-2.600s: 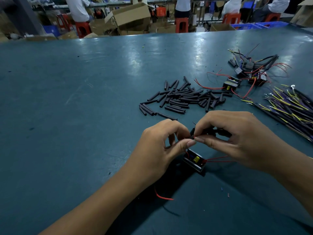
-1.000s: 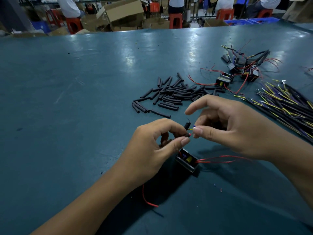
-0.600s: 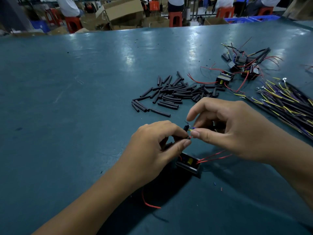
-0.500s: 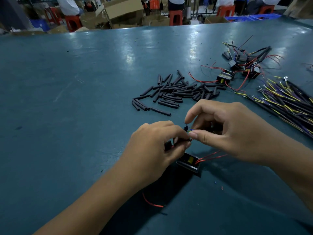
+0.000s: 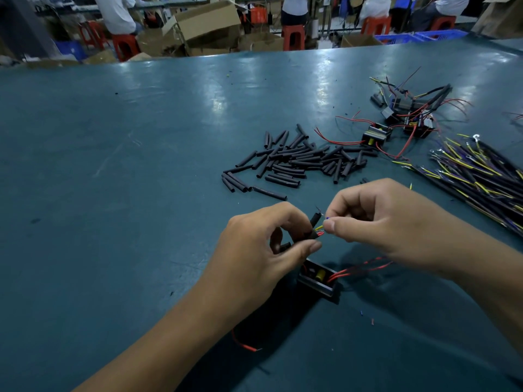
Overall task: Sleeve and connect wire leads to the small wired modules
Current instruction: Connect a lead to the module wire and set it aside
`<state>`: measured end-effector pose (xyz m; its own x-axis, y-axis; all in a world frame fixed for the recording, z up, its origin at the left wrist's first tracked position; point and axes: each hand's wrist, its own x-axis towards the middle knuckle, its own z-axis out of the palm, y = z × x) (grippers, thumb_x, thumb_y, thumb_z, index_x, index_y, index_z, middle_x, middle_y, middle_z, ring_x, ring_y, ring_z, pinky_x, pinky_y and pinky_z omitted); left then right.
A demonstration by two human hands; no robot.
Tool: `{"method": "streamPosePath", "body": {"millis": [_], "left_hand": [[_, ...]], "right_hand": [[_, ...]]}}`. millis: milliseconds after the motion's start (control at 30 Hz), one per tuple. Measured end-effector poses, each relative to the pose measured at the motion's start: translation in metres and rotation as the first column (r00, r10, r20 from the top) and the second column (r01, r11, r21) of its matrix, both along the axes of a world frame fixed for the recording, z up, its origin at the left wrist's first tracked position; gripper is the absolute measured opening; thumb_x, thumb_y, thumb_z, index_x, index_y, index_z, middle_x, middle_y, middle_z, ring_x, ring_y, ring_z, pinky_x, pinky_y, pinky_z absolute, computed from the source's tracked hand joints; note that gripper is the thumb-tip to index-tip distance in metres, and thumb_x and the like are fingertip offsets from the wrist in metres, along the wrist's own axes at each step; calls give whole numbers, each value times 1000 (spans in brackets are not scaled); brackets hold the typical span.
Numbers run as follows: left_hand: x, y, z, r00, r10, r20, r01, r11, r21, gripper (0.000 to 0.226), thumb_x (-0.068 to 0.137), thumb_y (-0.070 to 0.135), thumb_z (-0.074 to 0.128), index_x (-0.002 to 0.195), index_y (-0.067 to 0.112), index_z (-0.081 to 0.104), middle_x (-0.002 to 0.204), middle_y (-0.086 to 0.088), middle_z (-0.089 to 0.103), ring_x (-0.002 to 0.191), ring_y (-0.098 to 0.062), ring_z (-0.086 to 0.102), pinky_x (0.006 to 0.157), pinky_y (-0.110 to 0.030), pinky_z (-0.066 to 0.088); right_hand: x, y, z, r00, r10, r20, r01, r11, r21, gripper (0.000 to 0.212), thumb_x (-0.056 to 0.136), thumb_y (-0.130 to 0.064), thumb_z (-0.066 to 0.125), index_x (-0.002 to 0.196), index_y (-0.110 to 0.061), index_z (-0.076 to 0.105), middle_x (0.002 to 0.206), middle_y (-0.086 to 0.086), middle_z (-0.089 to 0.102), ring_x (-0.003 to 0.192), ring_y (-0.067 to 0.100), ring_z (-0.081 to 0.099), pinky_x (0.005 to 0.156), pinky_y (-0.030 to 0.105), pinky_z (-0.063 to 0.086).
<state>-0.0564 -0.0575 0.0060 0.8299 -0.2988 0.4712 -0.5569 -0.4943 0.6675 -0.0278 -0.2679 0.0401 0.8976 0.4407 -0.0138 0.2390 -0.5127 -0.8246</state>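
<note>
A small black module [image 5: 318, 280] with a yellow part and red leads lies on the green table just below my hands. My left hand [image 5: 263, 250] pinches black sleeves [image 5: 314, 224] with a red and a yellow wire end poking out. Close to its right, my right hand [image 5: 376, 219] pinches a thin wire lead [image 5: 326, 219] at thumb and forefinger, its tip meeting the wires from the sleeves. What runs under my right palm is hidden.
A pile of black sleeve pieces [image 5: 297, 162] lies beyond my hands. Other wired modules [image 5: 402, 123] sit at the far right, and a bundle of yellow and purple leads [image 5: 481, 176] lies along the right edge. Boxes, stools and seated people are behind the table.
My hands stay together at the same spot over the module. The wire ends between my fingertips have been worked closer, and the red leads under my right hand shifted slightly.
</note>
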Motion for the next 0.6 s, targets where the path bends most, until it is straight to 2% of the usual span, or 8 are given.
{"method": "streamPosePath", "body": {"millis": [67, 233, 333, 433, 500, 600], "left_hand": [[1, 2, 0, 1000, -15, -5, 15, 999, -30, 11, 83, 25, 81, 87, 22, 72, 80, 16, 69, 72, -15, 61, 63, -23, 47], [1, 1, 0, 999, -22, 29, 23, 1000, -20, 9, 85, 28, 78, 89, 21, 77, 79, 14, 70, 70, -11, 61, 63, -27, 48], [1, -1, 0, 999, -22, 43, 22, 1000, -2, 8, 84, 28, 77, 88, 20, 76, 79, 12, 69, 72, -14, 62, 64, -35, 49], [0, -1, 0, 998, -30, 47, 30, 1000, -4, 7, 84, 23, 77, 86, 18, 73, 80, 11, 68, 74, -17, 63, 65, -44, 50], [-1, -2, -1, 997, -35, 67, 35, 999, 4, 6, 84, 21, 76, 85, 16, 73, 80, 9, 67, 74, -16, 63, 65, -48, 49], [-1, -2, -1, 994, -33, 101, 32, 999, 13, 8, 85, 21, 75, 86, 13, 76, 81, 8, 69, 75, -19, 65, 63, -51, 49]], "right_hand": [[0, 1, 0, 999, -21, -25, 22, 999, 25, 12, 85, -29, 70, 76, -21, 69, 60, 2, 55, 58, 17, 41, 58, 36, 32], [-4, 4, 4, 998, -23, -53, 26, 998, 63, 11, 83, -31, 70, 76, -21, 70, 62, 4, 54, 60, 19, 37, 58, 36, 28], [-7, 6, 5, 996, -44, -83, 50, 996, 72, 17, 80, -33, 71, 74, -17, 70, 59, 4, 48, 57, 18, 33, 53, 33, 24], [-9, 8, 6, 977, 4, -214, 6, 999, 46, 24, 87, -28, 66, 69, -13, 71, 55, 4, 43, 55, 21, 27, 52, 36, 17], [-10, 9, 7, 952, 12, -306, 18, 995, 95, 25, 88, -22, 65, 66, -11, 72, 56, 5, 44, 53, 19, 28, 49, 31, 17], [-10, 10, 6, 934, -15, -357, 67, 989, 134, 24, 86, -18, 64, 65, -10, 73, 55, 3, 51, 50, 13, 33, 43, 19, 23]]}}
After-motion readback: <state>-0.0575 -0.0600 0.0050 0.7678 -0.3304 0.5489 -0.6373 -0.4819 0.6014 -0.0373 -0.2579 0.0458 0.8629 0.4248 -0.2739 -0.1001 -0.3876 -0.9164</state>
